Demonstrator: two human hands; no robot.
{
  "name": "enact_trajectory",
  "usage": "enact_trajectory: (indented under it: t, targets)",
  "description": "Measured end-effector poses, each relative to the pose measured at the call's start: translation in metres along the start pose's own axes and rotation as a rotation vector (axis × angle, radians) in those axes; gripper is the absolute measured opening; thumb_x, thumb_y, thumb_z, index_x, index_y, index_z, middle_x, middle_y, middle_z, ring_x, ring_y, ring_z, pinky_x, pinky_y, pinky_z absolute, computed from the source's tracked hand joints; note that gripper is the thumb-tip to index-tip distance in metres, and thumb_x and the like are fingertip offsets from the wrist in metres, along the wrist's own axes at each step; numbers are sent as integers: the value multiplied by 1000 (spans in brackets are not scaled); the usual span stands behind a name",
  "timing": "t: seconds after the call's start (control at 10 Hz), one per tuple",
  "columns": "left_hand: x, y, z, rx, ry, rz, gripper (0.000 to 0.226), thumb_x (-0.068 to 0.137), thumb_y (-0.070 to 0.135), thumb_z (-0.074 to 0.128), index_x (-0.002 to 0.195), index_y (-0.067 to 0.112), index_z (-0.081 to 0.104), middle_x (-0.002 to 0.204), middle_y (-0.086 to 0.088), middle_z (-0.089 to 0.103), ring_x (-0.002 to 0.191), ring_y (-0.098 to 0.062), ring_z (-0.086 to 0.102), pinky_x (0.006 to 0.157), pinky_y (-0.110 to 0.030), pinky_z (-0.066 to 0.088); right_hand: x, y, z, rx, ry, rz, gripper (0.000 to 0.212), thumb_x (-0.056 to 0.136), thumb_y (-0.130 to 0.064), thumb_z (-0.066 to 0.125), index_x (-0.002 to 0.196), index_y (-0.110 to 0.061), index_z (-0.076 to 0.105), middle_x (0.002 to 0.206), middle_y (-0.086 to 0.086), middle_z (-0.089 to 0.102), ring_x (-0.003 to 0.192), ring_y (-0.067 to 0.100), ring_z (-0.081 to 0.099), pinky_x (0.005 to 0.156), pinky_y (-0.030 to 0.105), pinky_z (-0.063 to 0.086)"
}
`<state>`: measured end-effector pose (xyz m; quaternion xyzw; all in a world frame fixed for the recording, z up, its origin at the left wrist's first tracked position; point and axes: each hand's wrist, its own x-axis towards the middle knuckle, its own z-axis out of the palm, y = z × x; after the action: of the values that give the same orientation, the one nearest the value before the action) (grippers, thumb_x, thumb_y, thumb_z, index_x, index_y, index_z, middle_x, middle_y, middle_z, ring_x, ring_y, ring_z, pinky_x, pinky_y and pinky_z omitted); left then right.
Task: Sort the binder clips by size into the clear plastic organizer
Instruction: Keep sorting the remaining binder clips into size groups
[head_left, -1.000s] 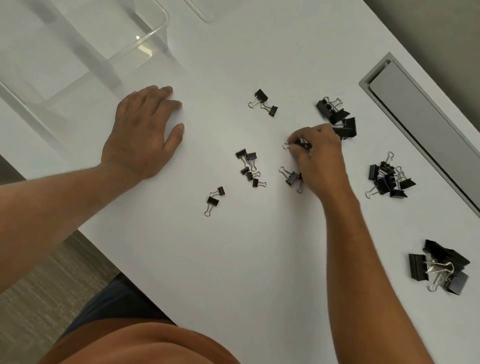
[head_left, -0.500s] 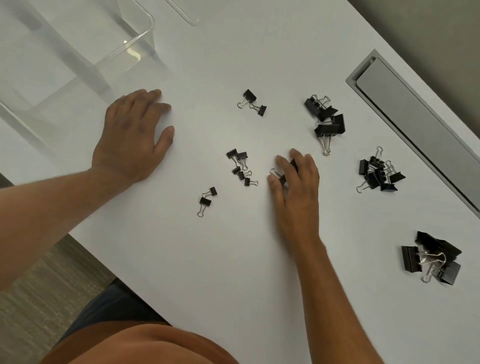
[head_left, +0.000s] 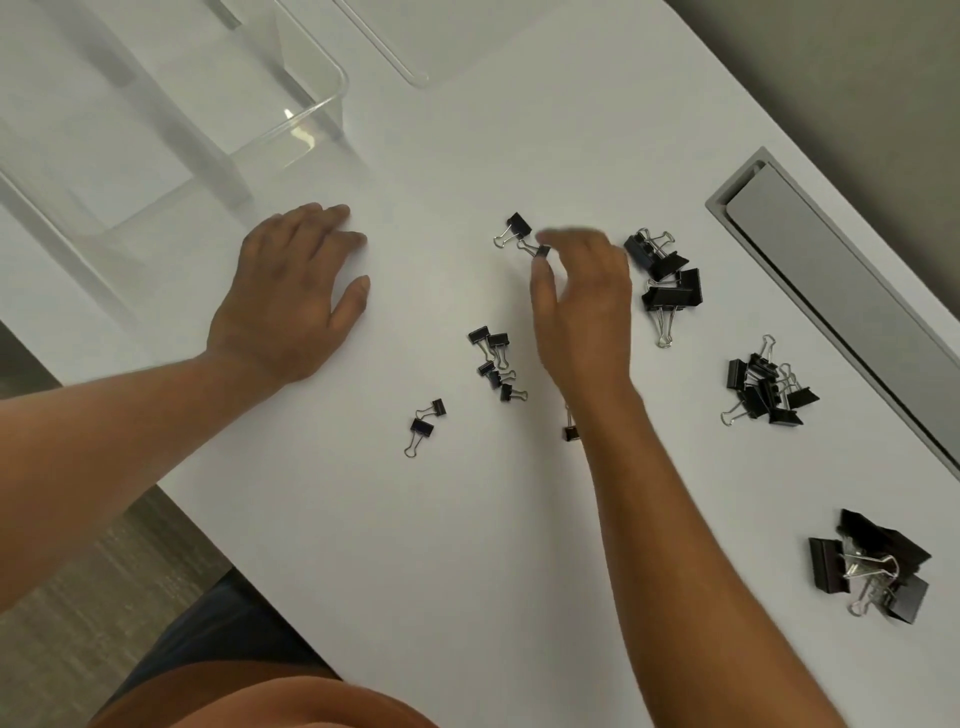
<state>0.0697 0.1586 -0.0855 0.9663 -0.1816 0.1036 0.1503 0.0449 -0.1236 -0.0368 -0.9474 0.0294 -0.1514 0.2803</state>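
Observation:
Black binder clips lie in groups on the white table. My right hand (head_left: 582, 312) hovers over the far pair of clips (head_left: 518, 226), blurred fingers and thumb spread around the pair's smaller clip (head_left: 543, 252), no grip visible. One small clip (head_left: 571, 432) peeks out beside my right forearm. A cluster of small clips (head_left: 493, 358) lies left of that hand, and another pair (head_left: 426, 423) sits closer to me. My left hand (head_left: 291, 291) rests flat on the table, holding nothing. The clear plastic organizer (head_left: 317, 111) stands at the far left.
Medium clips are piled to the right of my right hand (head_left: 667, 275) and further right (head_left: 769, 389). Large clips (head_left: 872, 566) lie near the right edge. A grey cable hatch (head_left: 831, 291) runs along the right. The table's near edge (head_left: 260, 566) runs diagonally at lower left.
My right hand dragged a small clip toward me, left it beside the forearm, then moved away to the far pair. My left hand stayed in place.

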Motion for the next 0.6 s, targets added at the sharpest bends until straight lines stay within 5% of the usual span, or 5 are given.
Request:
enact_trajectory:
  t: [0.2, 0.3, 0.4, 0.5, 0.6]
  targets:
    - [0, 2, 0, 3, 5, 2, 41, 105, 37, 49, 136, 11, 58, 154, -10, 51, 146, -35, 44, 121, -49, 30, 57, -4, 35, -319, -213, 27, 40, 100, -36, 57, 138, -25, 61, 126, 0, 64, 120, 30, 52, 100, 42, 33]
    - [0, 0, 0, 3, -13, -13, 41, 105, 38, 48, 137, 12, 57, 155, -9, 51, 146, -34, 43, 122, -49, 29, 57, -11, 45, -274, -172, 8, 34, 95, -19, 61, 128, -24, 66, 119, 1, 64, 111, 28, 57, 98, 40, 32]
    - [0, 0, -1, -9, -20, -16, 41, 105, 38, 48, 137, 12, 57, 155, -9, 50, 147, -33, 43, 122, -49, 28, 49, -22, 46, -68, -115, -34, 39, 83, 3, 63, 117, -16, 69, 108, 4, 60, 89, 22, 63, 84, 37, 45]
    - [0, 2, -2, -8, -14, -7, 41, 105, 37, 48, 136, 12, 57, 155, -10, 51, 146, -34, 43, 122, -48, 28, 36, -35, 27, 166, -103, 25, 28, 88, 4, 67, 109, -14, 71, 104, 1, 60, 80, 12, 63, 75, 26, 53]
    - [0, 2, -1, -3, -4, 0, 41, 105, 37, 48, 136, 12, 57, 154, -11, 51, 146, -35, 43, 121, -49, 29, 10, -28, -11, 362, -48, 279, 19, 91, -10, 74, 107, -19, 73, 105, -5, 70, 82, 6, 69, 75, 15, 51]
